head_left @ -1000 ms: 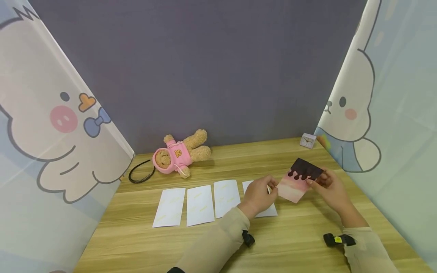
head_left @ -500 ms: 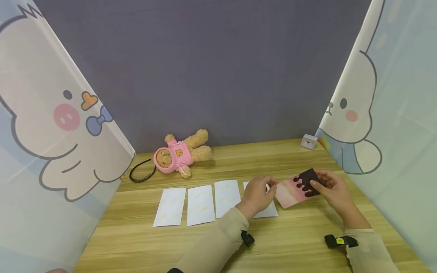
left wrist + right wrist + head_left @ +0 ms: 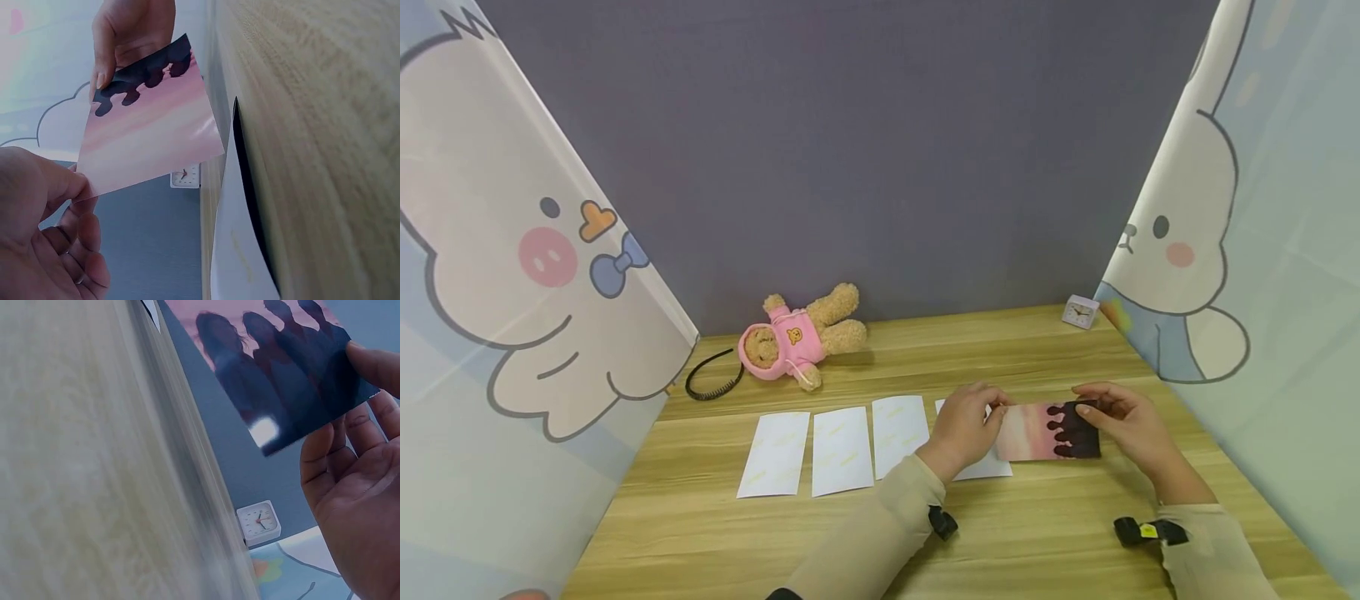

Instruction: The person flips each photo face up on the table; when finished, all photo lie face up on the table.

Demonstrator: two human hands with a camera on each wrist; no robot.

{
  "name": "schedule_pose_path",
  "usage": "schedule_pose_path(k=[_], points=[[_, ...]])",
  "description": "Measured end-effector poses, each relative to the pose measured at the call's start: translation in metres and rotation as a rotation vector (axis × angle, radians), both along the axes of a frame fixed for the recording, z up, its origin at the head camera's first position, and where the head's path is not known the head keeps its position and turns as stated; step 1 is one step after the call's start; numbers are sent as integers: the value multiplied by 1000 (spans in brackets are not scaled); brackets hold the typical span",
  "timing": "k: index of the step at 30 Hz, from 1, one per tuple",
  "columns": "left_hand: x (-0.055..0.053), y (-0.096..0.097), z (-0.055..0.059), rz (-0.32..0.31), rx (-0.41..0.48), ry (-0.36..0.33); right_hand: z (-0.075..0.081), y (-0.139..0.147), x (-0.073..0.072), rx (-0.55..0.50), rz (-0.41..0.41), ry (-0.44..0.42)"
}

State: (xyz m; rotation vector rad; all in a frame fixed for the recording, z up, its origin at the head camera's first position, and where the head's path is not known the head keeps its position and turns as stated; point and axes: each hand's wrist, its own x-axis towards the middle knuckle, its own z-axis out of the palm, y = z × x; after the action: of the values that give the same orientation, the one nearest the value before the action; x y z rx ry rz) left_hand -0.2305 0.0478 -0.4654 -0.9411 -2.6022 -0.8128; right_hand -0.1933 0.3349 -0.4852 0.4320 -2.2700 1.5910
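A glossy photo print point(image 3: 1032, 432) is held above the right part of the table, showing dark silhouettes of people against a pink sky. My left hand point(image 3: 964, 427) pinches its pale corner between thumb and fingers, as the left wrist view also shows. At the dark end my right hand point(image 3: 1126, 423) grips the print, thumb point(image 3: 375, 364) on the picture side and fingers behind. Under the left hand lies a white sheet point(image 3: 992, 467), partly hidden. Three more white sheets with faint yellow marks, a left one point(image 3: 775, 454), a middle one point(image 3: 842, 451) and another point(image 3: 898, 433), lie in a row beside it.
A teddy bear in a pink hoodie point(image 3: 793, 336) lies at the back left, next to a black coiled headband point(image 3: 715, 390). A small white clock point(image 3: 1080, 312) stands at the back right corner. Cartoon-printed curtains flank the wooden table point(image 3: 880, 550).
The photo print has turned from a slanted position to lie nearly level between the hands, its dark end swinging down toward the right. The left hand has barely moved; the sheets have stayed put.
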Motion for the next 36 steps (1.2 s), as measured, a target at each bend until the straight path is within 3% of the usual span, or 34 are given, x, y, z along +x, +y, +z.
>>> schedule_pose_path(k=[8, 18, 36], points=[[0, -1, 2, -3, -8, 0, -3, 0, 0, 47, 16, -12], [0, -2, 3, -11, 47, -41, -8, 1, -3, 81, 5, -6], [0, -8, 4, -21, 181, -166, -6, 4, -3, -32, 64, 40]])
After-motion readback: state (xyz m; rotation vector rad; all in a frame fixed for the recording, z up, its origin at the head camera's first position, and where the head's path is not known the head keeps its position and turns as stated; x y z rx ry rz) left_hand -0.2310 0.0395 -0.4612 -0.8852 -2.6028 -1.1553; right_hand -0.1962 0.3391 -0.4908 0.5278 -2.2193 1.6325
